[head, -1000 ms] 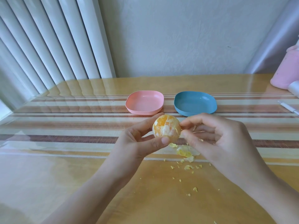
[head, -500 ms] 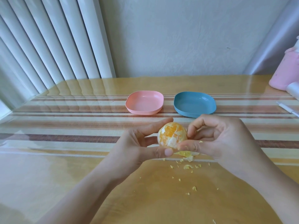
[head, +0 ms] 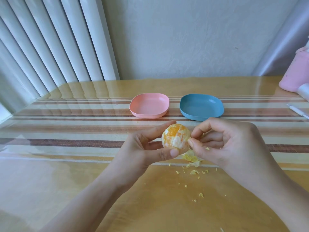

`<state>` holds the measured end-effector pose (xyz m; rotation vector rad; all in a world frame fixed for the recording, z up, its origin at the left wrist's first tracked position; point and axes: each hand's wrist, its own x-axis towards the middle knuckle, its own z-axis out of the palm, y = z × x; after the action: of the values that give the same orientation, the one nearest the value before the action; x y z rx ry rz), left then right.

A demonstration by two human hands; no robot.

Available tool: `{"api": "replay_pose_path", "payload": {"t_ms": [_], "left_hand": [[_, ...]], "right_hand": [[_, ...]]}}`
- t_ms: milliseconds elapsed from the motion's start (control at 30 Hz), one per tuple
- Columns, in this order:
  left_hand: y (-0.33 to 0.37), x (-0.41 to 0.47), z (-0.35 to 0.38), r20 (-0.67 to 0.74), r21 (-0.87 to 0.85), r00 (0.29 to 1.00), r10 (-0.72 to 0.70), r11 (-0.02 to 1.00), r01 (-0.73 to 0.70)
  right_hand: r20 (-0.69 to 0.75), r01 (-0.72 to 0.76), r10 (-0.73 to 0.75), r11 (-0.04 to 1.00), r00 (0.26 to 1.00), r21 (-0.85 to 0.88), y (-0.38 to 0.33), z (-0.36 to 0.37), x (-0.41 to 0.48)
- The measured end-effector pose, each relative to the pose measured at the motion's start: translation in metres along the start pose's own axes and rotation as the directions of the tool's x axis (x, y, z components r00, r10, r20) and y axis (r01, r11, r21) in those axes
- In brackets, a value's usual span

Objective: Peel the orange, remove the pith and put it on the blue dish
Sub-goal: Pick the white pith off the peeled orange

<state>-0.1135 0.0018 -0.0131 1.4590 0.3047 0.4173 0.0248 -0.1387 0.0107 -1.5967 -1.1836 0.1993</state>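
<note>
A peeled orange [head: 175, 139], orange flesh streaked with white pith, is held above the table between the thumb and fingers of my left hand [head: 143, 148]. My right hand [head: 224, 141] is at the orange's right side, its thumb and forefinger pinching at the pith there. The blue dish [head: 201, 107] stands empty just behind my hands. Bits of pith and peel [head: 190, 158] lie on the table under the orange.
An empty pink dish [head: 149, 105] stands left of the blue one. A pink container [head: 296, 72] and a white pen [head: 297, 113] are at the far right. Small yellow scraps [head: 200, 195] dot the striped glass-topped table [head: 66, 148]. White blinds hang at left.
The orange has been turned slightly in my left hand. My right thumb and forefinger have moved from its lower edge up to its right side.
</note>
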Motion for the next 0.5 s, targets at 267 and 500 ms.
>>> {"api": "replay_pose_path", "payload": {"t_ms": [267, 500], "left_hand": [[-0.0024, 0.0007, -0.0017, -0.016, -0.014, 1.0, -0.013, 1.0, 0.013], [-0.0033, 0.0019, -0.0014, -0.044, -0.056, 0.999, -0.016, 0.998, 0.014]], "right_hand": [[-0.008, 0.022, -0.022, 0.999, 1.0, -0.029, 0.0032, -0.0006, 0.0011], [0.017, 0.065, -0.065, 0.998, 0.998, 0.005, 0.0009, -0.0022, 0.0014]]}}
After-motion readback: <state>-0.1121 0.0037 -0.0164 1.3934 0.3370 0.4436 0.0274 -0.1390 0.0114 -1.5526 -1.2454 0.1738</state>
